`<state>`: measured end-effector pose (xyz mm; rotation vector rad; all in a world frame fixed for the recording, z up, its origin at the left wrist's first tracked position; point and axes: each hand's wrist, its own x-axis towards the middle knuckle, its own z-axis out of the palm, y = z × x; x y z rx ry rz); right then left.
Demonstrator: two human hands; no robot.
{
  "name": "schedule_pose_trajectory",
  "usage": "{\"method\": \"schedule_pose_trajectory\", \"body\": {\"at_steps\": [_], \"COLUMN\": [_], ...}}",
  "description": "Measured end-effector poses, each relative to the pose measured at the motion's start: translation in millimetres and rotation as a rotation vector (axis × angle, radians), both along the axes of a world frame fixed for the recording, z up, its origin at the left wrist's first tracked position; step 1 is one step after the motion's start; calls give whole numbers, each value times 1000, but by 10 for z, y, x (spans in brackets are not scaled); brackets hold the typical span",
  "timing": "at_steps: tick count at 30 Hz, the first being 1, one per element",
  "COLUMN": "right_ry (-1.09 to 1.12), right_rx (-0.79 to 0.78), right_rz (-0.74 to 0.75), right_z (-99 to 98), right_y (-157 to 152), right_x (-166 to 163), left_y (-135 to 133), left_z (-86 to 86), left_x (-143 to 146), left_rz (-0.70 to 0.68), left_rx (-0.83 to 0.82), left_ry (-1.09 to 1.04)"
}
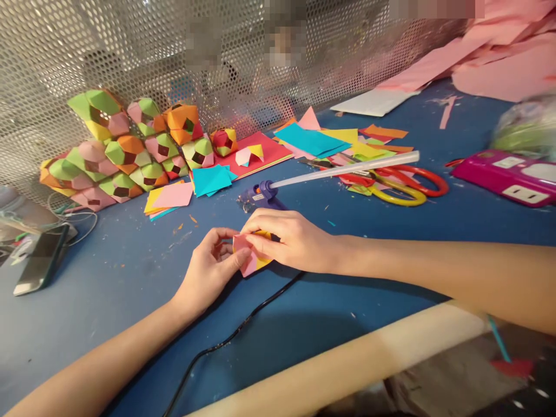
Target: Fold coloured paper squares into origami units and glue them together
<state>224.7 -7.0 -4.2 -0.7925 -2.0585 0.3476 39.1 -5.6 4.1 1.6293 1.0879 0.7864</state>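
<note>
Between my two hands is a small folded paper piece [247, 263], pink with yellow parts, held just above the blue table [143, 313]. My left hand [215, 260] pinches its left side, thumb across the pink face. From the right, my right hand [291, 237] grips its upper edge with thumb and fingers, covering part of it. Right behind my hands lies a purple glue gun [263, 194] with a long clear glue stick [343, 171] sticking out of its back. Its black cord [243, 324] runs under my hands toward the front edge.
Folded paper balls [125, 152] are stacked at the back left against a perforated metal screen [143, 46]. Paper squares [212, 179], red-and-yellow-handled scissors [399, 197] and a magenta power strip [504, 176] lie behind my hands. A phone [41, 260] rests at the left.
</note>
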Motion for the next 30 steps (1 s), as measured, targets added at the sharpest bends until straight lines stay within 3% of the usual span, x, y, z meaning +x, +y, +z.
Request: {"method": "schedule_pose_trajectory", "body": {"at_steps": [10, 17, 30], "right_ry": [-8, 8, 96], "right_rx": [-100, -115, -267], "right_rz": [-122, -107, -44], "right_z": [-23, -60, -16], "right_y": [10, 19, -4], "right_x": [-29, -63, -67], "left_y": [48, 0, 4], "left_z": [-50, 20, 0], "left_x": [-30, 0, -25], "left_rz": [168, 53, 89], "left_rx": [44, 60, 28], "left_ry": [-30, 71, 33]}}
